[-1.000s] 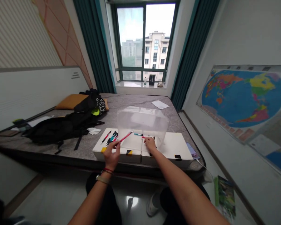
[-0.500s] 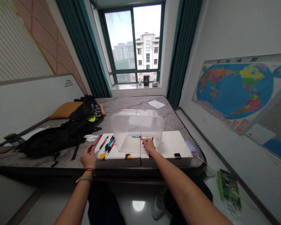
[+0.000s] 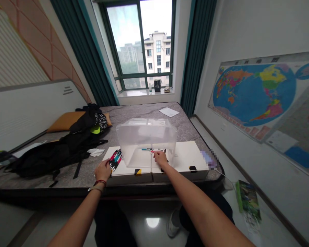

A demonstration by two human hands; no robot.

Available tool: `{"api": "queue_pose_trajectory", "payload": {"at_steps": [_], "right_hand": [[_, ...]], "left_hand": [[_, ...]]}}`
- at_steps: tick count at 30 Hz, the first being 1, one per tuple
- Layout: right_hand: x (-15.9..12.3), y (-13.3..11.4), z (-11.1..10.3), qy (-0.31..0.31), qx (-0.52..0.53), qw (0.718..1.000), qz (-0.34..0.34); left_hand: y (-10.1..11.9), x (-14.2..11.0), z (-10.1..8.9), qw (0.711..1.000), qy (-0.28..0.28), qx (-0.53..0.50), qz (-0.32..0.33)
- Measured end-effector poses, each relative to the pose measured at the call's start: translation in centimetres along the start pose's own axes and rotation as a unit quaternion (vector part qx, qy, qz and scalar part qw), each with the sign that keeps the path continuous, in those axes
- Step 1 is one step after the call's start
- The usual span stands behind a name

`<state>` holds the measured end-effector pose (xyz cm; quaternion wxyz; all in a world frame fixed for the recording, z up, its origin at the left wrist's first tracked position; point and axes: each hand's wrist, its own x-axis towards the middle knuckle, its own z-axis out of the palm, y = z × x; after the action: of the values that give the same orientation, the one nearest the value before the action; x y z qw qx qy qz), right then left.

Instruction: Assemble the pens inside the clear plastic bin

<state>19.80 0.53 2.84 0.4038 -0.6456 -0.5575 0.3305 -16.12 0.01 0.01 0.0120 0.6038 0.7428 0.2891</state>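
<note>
While the left hand [image 3: 103,170] works at the left end of the white boxes [image 3: 187,154], its fingers are bunched at the near edge of a heap of pens [image 3: 115,159] — black, teal and red, packed close together. The fingers look mostly curled in, but whether they grip a pen or merely touch the heap, I can't tell from here. Over to the right hand [image 3: 160,159]: fingers drawn close together at the mouth of the clear bin [image 3: 134,133], right by a red pen [image 3: 152,151], and again a firm hold can't be made out.

Here's the danger: pens are slim and likely to roll, so a careless nudge from the left fingers could scatter the heap, even send one over the edge onto the bed [image 3: 141,109]. The bin looks light, too — a bump from the right wrist against its rim could make it slide or rock and set the loose pens rolling.

Now the containers: the bin sits across the two boxes, apparently on its side and open toward the person, with a teal pen [image 3: 146,149] and the red pen seemingly inside it. The boxes look closed, so their contents are hidden.
</note>
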Motion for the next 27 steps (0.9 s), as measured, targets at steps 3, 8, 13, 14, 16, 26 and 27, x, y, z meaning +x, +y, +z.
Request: {"api": "queue_pose_trajectory", "payload": {"at_steps": [3, 8, 13, 14, 16, 26, 27], "right_hand": [[0.0, 0.0, 0.0, -0.004, 0.005, 1.0, -0.002], [0.1, 0.0, 0.0, 0.002, 0.007, 1.0, 0.003], [0.1, 0.3, 0.1, -0.003, 0.021, 1.0, -0.004], [0.2, 0.3, 0.1, -0.003, 0.019, 1.0, -0.004], [0.2, 0.4, 0.2, -0.001, 0.015, 1.0, -0.003], [-1.1, -0.7, 0.3, -0.013, -0.154, 0.987, -0.051], [-1.6, -1.0, 0.4, -0.013, -0.193, 0.979, -0.067]], "left_hand": [[0.0, -0.1, -0.1, 0.999, -0.01, 0.019, 0.026], [0.5, 0.0, -0.9, 0.999, -0.04, -0.004, -0.01], [0.6, 0.7, -1.2, 0.994, -0.077, -0.023, -0.067], [0.6, 0.9, -1.4, 0.993, -0.089, -0.025, -0.069], [0.9, 1.3, -2.1, 0.992, -0.094, -0.041, -0.069], [12.6, -2.5, -9.5, 0.952, 0.217, -0.176, 0.126], [14.2, -3.3, -9.4, 0.954, 0.168, -0.177, 0.172]]}}
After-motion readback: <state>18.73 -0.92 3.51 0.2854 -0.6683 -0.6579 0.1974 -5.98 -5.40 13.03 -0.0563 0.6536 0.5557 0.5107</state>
